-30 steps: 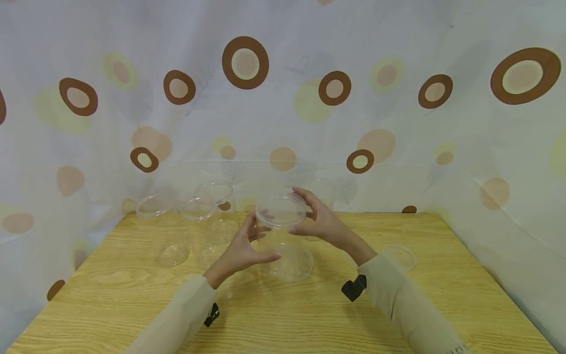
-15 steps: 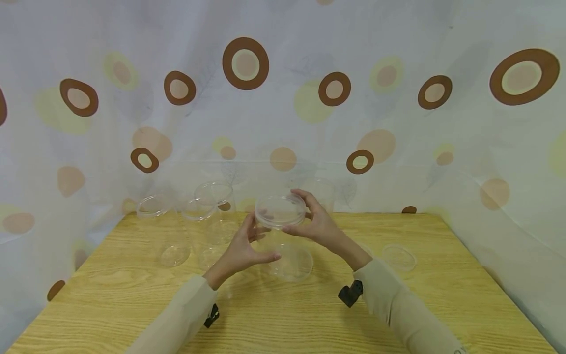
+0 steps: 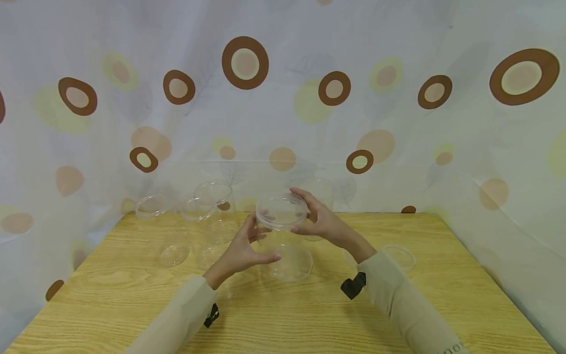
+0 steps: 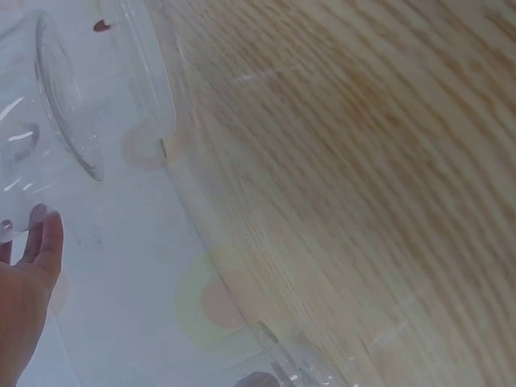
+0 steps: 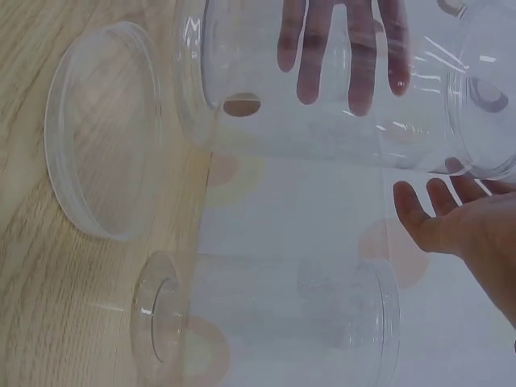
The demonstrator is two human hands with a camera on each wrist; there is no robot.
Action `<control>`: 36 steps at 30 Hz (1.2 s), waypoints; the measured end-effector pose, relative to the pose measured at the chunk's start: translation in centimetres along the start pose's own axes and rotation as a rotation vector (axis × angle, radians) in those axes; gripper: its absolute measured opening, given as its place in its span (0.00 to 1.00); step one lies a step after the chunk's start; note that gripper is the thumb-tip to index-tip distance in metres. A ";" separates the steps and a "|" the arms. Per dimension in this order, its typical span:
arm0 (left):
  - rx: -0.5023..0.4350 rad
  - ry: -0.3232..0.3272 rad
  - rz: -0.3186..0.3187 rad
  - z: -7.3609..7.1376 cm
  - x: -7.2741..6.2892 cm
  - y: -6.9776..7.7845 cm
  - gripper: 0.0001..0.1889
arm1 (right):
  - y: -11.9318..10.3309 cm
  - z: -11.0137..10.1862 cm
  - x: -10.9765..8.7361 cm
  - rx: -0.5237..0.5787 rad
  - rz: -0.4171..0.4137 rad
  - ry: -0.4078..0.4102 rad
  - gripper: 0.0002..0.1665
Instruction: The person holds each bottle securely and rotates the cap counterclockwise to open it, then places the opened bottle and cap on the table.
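A clear plastic jar (image 3: 285, 238) stands upright near the middle of the table, with a round transparent lid (image 3: 281, 210) at its top. The left hand (image 3: 240, 248) holds the jar's body from the left, thumb across the front and fingers behind. In the right wrist view, the left hand's fingers (image 5: 361, 72) show through the clear wall. Around the lid's right side curls the right hand (image 3: 325, 223), its thumb on the near rim and its index finger at the far edge. The left wrist view catches the jar (image 4: 32, 105) only in part.
Several more clear jars stand about: a left one (image 3: 152, 209), a middle one (image 3: 199, 214), one behind it (image 3: 214, 189) and one behind the right hand (image 3: 320, 189). A loose lid (image 3: 400, 258) lies right on the wooden table (image 3: 283, 319). Patterned cloth (image 3: 283, 123) hangs behind.
The right thumb slid left along the lid's rim, then came back right, with the forearm swinging along. Left hand and jar stayed nearly still.
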State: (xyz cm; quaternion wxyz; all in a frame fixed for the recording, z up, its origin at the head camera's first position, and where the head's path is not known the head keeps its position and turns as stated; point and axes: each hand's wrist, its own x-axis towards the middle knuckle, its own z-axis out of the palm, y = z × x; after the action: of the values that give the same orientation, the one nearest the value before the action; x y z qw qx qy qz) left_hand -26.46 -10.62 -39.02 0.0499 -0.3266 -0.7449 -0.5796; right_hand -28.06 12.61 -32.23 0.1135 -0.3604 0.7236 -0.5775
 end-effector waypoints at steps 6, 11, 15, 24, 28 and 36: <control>0.010 0.034 -0.027 0.1 0.0 1.1 0.50 | 0.2 1.5 -0.3 -0.075 -0.010 0.220 0.55; 0.007 0.045 -0.068 0.2 -0.2 2.9 0.48 | 0.0 3.0 -0.2 -0.116 -0.007 0.364 0.55; -0.006 0.041 -0.051 0.2 -0.2 3.0 0.47 | -0.3 3.5 0.0 -0.154 0.001 0.399 0.53; -0.028 0.007 -0.013 0.1 -0.3 2.6 0.50 | 0.4 1.9 -0.1 -0.058 -0.021 0.238 0.48; -0.026 -0.005 -0.023 0.1 -0.3 2.5 0.52 | 0.6 1.4 0.0 0.001 -0.035 0.166 0.50; -0.007 -0.003 -0.035 0.1 -0.3 2.6 0.51 | 0.6 1.1 0.2 0.073 -0.079 0.140 0.53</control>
State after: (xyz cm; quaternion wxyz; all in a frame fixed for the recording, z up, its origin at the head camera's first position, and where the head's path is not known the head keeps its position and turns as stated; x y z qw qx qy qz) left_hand -24.80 -10.35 -37.04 0.0375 -0.3147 -0.7485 -0.5825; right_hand -27.79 11.67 -33.12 0.0530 -0.3429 0.6935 -0.6313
